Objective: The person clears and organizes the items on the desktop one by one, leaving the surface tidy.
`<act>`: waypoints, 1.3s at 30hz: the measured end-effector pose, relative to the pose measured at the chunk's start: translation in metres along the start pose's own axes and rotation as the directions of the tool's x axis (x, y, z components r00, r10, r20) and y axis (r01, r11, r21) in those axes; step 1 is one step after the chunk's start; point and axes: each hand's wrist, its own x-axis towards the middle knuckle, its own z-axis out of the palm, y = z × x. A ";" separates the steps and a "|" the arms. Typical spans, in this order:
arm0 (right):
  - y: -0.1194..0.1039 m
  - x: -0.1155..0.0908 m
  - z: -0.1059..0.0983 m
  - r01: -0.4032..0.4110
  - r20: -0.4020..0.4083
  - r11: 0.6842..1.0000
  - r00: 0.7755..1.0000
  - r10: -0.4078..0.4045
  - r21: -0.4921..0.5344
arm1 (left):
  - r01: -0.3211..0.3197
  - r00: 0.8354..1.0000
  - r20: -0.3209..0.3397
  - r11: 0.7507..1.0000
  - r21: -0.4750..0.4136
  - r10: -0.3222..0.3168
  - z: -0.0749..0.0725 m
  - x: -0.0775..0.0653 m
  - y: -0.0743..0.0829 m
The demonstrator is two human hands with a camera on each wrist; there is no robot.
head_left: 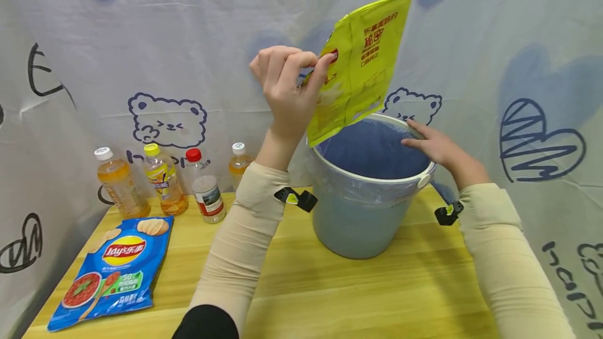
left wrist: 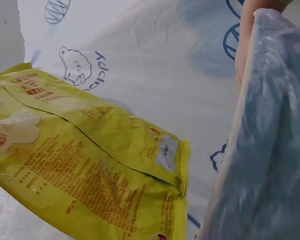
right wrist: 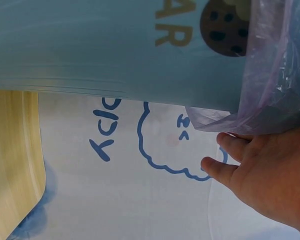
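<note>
In the head view my left hand (head_left: 289, 85) pinches a yellow chip bag (head_left: 365, 61) at its left edge, thumb against fingers. The bag hangs tilted above the left rim of a blue-grey trash bin (head_left: 358, 229), its lower end overlapping that rim in this view. Its printed back fills much of the left wrist view. My right hand (head_left: 440, 148) rests at the bin's far right rim with its fingers extended. A clear plastic liner (right wrist: 270, 75) is folded over the rim, and the right hand's fingers (right wrist: 222, 170) show beside it in the right wrist view.
A blue chip bag (head_left: 120, 271) lies at the table's left. Behind it stand bottles with a white cap (head_left: 120, 184), a yellow cap (head_left: 165, 182) and a red cap (head_left: 207, 192). Another white-capped bottle (head_left: 238, 161) is partly behind the left arm. A printed cloth (head_left: 226, 25) hangs behind the table.
</note>
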 end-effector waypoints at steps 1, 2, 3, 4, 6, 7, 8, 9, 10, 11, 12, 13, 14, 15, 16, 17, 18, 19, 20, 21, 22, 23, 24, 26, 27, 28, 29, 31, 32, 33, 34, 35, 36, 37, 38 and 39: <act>0.000 0.000 0.001 -0.001 0.001 1.000 1.000 0.001 0.004 | 0.009 1.000 -0.005 1.000 -0.001 -0.009 0.003 0.000 0.000; -0.001 0.000 0.002 -0.002 0.002 1.000 1.000 0.002 0.006 | 0.019 1.000 -0.007 1.000 -0.001 -0.019 0.006 -0.001 0.001; -0.001 0.001 0.002 -0.002 0.003 1.000 1.000 0.002 0.009 | 0.031 0.999 -0.010 1.000 0.000 -0.031 0.008 -0.002 0.001; -0.002 0.001 0.003 -0.002 0.003 1.000 1.000 0.002 0.010 | 0.041 0.999 -0.012 0.999 0.002 -0.041 0.011 -0.003 0.001; -0.003 0.002 0.005 -0.001 0.004 1.000 1.000 0.001 0.013 | 0.055 0.998 -0.015 0.998 0.009 -0.055 0.014 -0.007 0.001; -0.003 0.002 0.005 0.000 0.005 1.000 1.000 0.000 0.014 | 0.055 0.998 -0.010 0.998 0.015 -0.055 0.014 -0.010 0.000; -0.004 0.003 0.006 0.000 0.004 1.000 1.000 0.000 0.015 | 0.051 0.999 -0.003 0.998 0.023 -0.051 0.014 -0.014 -0.001; -0.005 0.004 0.006 0.000 0.005 1.000 1.000 -0.001 0.016 | 0.041 0.999 0.009 0.999 0.033 -0.041 0.014 -0.018 -0.001; -0.005 0.004 0.007 -0.002 0.005 1.000 1.000 0.002 0.015 | 0.027 0.999 0.025 0.999 0.045 -0.028 0.013 -0.023 -0.003; -0.006 0.004 0.007 -0.006 0.006 1.000 1.000 0.005 0.016 | 0.011 0.999 0.042 0.998 0.056 -0.013 0.011 -0.028 -0.004; -0.006 0.004 0.007 -0.008 0.005 1.000 1.000 0.008 0.015 | -0.005 0.998 0.060 0.998 0.066 0.001 0.009 -0.032 -0.005; -0.006 0.004 0.007 -0.010 0.006 1.000 1.000 0.010 0.014 | -0.017 0.997 0.079 0.997 0.075 0.011 0.007 -0.037 -0.006; -0.006 0.004 0.007 -0.013 0.005 1.000 1.000 0.013 0.014 | -0.027 0.995 0.094 0.996 0.083 0.019 0.004 -0.040 -0.007; -0.007 0.003 0.007 -0.015 0.004 1.000 1.000 0.015 0.011 | -0.034 0.994 0.108 0.995 0.090 0.024 0.002 -0.043 -0.008; -0.007 0.003 0.007 -0.018 0.005 1.000 1.000 0.018 0.010 | -0.036 0.992 0.121 0.995 0.093 0.025 -0.001 -0.045 -0.009; -0.007 0.003 0.006 -0.019 0.006 1.000 1.000 0.019 0.011 | -0.035 0.991 0.133 0.995 0.092 0.023 -0.003 -0.047 -0.010; -0.007 0.002 0.006 -0.018 0.007 1.000 1.000 0.018 0.010 | -0.033 0.989 0.149 0.995 0.092 0.020 -0.006 -0.048 -0.011; -0.007 0.002 0.005 -0.019 0.008 1.000 1.000 0.018 0.010 | -0.033 0.986 0.165 0.995 0.091 0.018 -0.008 -0.049 -0.011; -0.008 0.002 0.005 -0.020 0.008 1.000 1.000 0.020 0.011 | -0.034 0.983 0.182 0.995 0.090 0.017 -0.011 -0.050 -0.012; -0.008 0.002 0.005 -0.022 0.009 1.000 1.000 0.022 0.010 | -0.038 0.979 0.203 0.995 0.090 0.019 -0.013 -0.051 -0.013; -0.008 0.002 0.004 -0.024 0.010 1.000 1.000 0.024 0.010 | -0.046 0.974 0.226 0.995 0.093 0.024 -0.016 -0.052 -0.013; -0.008 0.002 0.004 -0.026 0.010 1.000 1.000 0.025 0.009 | -0.059 0.968 0.250 0.993 0.098 0.033 -0.019 -0.054 -0.014; -0.008 0.001 0.004 -0.028 0.010 1.000 1.000 0.028 0.006 | -0.073 0.961 0.272 0.992 0.105 0.042 -0.021 -0.056 -0.015; -0.007 0.002 0.004 -0.035 0.010 0.999 0.999 0.034 0.004 | -0.101 0.947 0.314 0.988 0.116 0.060 -0.026 -0.059 -0.016; -0.006 0.002 0.003 -0.035 0.012 0.999 0.999 0.035 0.001 | -0.115 0.940 0.335 0.986 0.122 0.068 -0.029 -0.061 -0.017; -0.006 0.002 0.003 -0.036 0.012 0.999 0.999 0.036 0.002 | -0.124 0.932 0.355 0.984 0.127 0.072 -0.031 -0.063 -0.018; -0.006 0.001 0.003 -0.036 0.013 0.999 0.999 0.036 0.003 | -0.129 0.924 0.376 0.984 0.126 0.073 -0.034 -0.065 -0.019; -0.005 0.001 0.003 -0.036 0.013 0.999 0.999 0.036 0.005 | -0.131 0.907 0.416 0.984 0.119 0.071 -0.038 -0.068 -0.020; -0.005 0.001 0.002 -0.036 0.013 0.999 0.999 0.035 0.003 | -0.133 0.897 0.436 0.984 0.116 0.070 -0.040 -0.069 -0.021; -0.005 0.001 0.002 -0.036 0.014 0.999 0.999 0.036 0.003 | -0.135 0.887 0.456 0.985 0.112 0.069 -0.042 -0.071 -0.022; -0.005 0.000 0.002 -0.036 0.013 0.999 0.999 0.036 0.002 | -0.139 0.877 0.476 0.984 0.111 0.070 -0.043 -0.072 -0.023; -0.005 0.000 0.002 -0.036 0.012 0.999 0.999 0.036 -0.001 | -0.143 0.866 0.494 0.984 0.107 0.072 -0.044 -0.073 -0.024; -0.004 0.000 0.002 -0.036 0.011 0.999 0.999 0.036 -0.004 | -0.150 0.857 0.511 0.983 0.106 0.075 -0.045 -0.074 -0.024; -0.004 0.000 0.002 -0.036 0.009 0.999 0.999 0.036 -0.007 | -0.157 0.847 0.525 0.982 0.107 0.078 -0.046 -0.076 -0.025; -0.003 0.000 0.001 -0.036 0.007 0.999 0.999 0.036 -0.009 | -0.164 0.840 0.537 0.981 0.109 0.081 -0.047 -0.077 -0.025; -0.003 0.000 0.001 -0.035 0.004 0.999 0.999 0.035 -0.011 | -0.168 0.833 0.548 0.980 0.111 0.080 -0.047 -0.078 -0.025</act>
